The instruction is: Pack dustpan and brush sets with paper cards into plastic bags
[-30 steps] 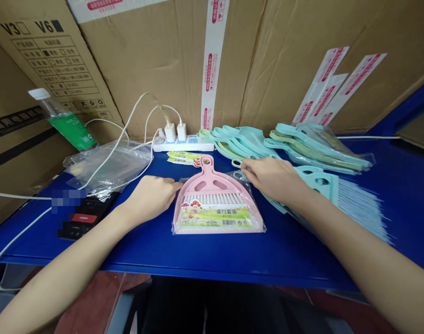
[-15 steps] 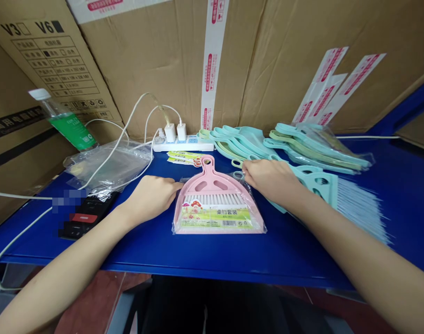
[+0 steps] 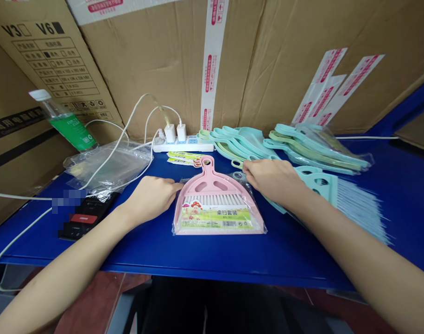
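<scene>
A pink dustpan (image 3: 212, 178) with a white-bristled brush and a printed label lies in a clear bag at the middle of the table. My left hand (image 3: 154, 195) is closed at its left edge, fingertips on the plastic; what it pinches is too small to make out. On the other side my right hand (image 3: 270, 178) is closed beside the bag's upper right edge, its fingertips hidden from view. Under and behind my right wrist lies a turquoise brush (image 3: 319, 188) with pale blue bristles.
Turquoise and green dustpans (image 3: 246, 139) lie at the back, with a bagged stack (image 3: 319, 146) to their right. A white power strip (image 3: 184, 144), label cards (image 3: 184, 158), cables, plastic bags (image 3: 110, 160), a bottle (image 3: 71, 127) and a phone (image 3: 90, 215) are further left. Cardboard boxes stand behind.
</scene>
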The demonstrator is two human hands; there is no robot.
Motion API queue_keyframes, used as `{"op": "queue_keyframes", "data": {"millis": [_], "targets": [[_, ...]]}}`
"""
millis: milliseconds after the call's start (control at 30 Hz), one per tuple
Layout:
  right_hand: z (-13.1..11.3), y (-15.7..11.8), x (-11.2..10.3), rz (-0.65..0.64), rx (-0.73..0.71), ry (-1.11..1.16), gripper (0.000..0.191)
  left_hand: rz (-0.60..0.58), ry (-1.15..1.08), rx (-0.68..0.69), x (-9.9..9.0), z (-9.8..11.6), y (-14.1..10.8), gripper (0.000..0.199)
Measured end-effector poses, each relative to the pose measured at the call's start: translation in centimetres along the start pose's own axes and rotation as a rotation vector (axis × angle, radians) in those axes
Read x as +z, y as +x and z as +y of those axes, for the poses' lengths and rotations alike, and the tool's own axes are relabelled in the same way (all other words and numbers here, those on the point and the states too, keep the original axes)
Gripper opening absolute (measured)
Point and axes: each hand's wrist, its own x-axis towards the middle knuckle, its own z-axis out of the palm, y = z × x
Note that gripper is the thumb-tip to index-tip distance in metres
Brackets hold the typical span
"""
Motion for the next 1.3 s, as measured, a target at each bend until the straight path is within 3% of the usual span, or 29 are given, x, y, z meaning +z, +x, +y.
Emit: {"op": "queue_keyframes", "data": {"millis": [300, 700, 933, 1133, 1300], "targets": [[-0.09, 0.08, -0.12, -0.003, 0.032, 0.033, 0.037, 0.014, -0.014, 0.005, 0.31, -0.10, -0.05, 0.038], [0.32, 0.22, -0.09, -0.048, -0.057, 0.017, 0.030, 0.010, -0.019, 0.005, 0.21, -0.14, -0.06, 0.038], [0.38, 0.07, -0.30, -0.023, -0.086, -0.020, 0.024, 0.009, -0.018, 0.000, 0.04, -0.13, 0.00, 0.037], [0.09, -0.22, -0.38, -0.037, -0.046, -0.068, 0.031, -0.002, -0.023, -0.016, 0.05, -0.09, 0.09, 0.037], [0.03, -0.30, 0.25, 0.028, -0.045, -0.061, 0.033, 0.009, -0.026, -0.010, 0.02, -0.07, 0.06, 0.038]]}}
